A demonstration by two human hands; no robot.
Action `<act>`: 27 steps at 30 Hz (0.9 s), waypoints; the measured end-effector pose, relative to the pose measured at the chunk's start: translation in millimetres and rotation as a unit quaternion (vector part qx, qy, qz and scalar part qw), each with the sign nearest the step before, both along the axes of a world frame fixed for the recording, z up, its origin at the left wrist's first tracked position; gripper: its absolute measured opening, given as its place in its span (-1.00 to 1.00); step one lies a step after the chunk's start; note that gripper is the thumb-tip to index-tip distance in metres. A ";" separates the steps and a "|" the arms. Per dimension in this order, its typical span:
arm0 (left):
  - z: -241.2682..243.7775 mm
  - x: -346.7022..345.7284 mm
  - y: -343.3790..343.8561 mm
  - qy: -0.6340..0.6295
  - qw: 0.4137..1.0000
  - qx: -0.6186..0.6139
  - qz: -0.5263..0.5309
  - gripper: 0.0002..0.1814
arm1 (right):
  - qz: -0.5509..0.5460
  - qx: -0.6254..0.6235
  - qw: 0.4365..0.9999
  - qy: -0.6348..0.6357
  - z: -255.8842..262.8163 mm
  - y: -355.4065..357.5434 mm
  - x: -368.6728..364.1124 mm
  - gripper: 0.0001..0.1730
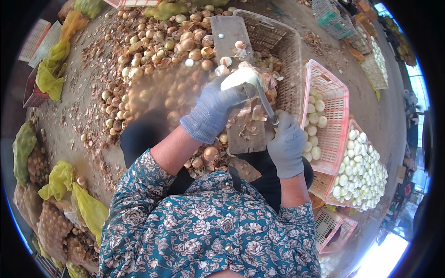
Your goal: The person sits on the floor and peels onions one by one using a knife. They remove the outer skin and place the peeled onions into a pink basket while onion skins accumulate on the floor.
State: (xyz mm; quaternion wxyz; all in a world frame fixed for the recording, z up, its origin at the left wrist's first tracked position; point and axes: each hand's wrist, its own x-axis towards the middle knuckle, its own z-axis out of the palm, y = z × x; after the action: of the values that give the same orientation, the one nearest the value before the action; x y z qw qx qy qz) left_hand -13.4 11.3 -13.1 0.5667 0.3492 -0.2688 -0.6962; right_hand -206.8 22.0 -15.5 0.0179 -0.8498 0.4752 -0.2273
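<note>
My left hand (217, 106), in a grey-blue knit work glove, is closed around a large white onion (240, 78) with some papery skin on it. A knife (265, 100) is in my right hand (286, 142), also gloved; its blade rests against the onion's right side. Beneath them a worn wooden board (230, 31) lies across the edge of a crate. Skin scraps, a cut onion piece (225, 62) and a small onion (240, 44) are on the board. The knife's handle is mostly hidden in my fingers.
Unpeeled onions (187, 44) are heaped on the floor at the upper left. A beige plastic crate (295, 69) holds skins. Peeled onions lie in a pink crate (342, 93) and fill another crate (361, 170) at the right. Mesh sacks (52, 229) stand at the lower left.
</note>
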 end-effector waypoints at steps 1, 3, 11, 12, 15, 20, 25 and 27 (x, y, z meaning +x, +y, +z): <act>0.2 -1.0 -0.8 -0.002 1.000 0.010 -0.004 -0.21 | 0.001 -0.009 1.000 -0.008 -1.7 0.2 0.5 -0.69; 0.5 -2.0 -2.1 -0.036 0.999 0.008 -0.003 -0.19 | -0.016 0.331 0.899 -0.285 9.4 8.2 -0.2 -0.70; 13.3 -3.5 -3.0 -0.105 0.994 0.015 0.019 -0.13 | 0.015 0.120 0.982 -0.147 32.0 2.4 3.7 -0.82; 18.3 -5.1 -3.4 -0.077 0.997 0.020 0.013 -0.12 | 0.010 0.097 0.991 -0.094 34.7 -2.5 5.0 -0.81; 18.1 -1.5 -4.9 -0.183 0.983 0.030 0.002 -0.15 | -0.001 0.056 0.998 0.018 25.1 -13.9 2.7 -0.77; 0.2 2.4 -8.5 -0.269 0.960 -0.078 0.025 -0.15 | -0.049 0.151 0.976 -0.148 -1.0 -32.2 -11.6 -0.74; -3.0 3.6 -13.0 0.010 0.994 -0.079 -0.070 -0.16 | -0.140 0.174 0.965 -0.141 -27.6 -82.0 -27.3 -0.69; 1.2 4.1 -10.2 0.149 0.986 -0.034 -0.071 -0.11 | -0.137 0.242 0.935 -0.221 -28.7 -88.1 -23.2 -0.64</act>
State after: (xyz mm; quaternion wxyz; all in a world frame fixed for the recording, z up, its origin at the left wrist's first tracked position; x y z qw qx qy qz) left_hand -9.3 1.1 -12.0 0.5610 0.2022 -0.2295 -0.7692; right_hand -230.0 -66.1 -44.2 0.2959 -0.6749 0.6116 -0.2880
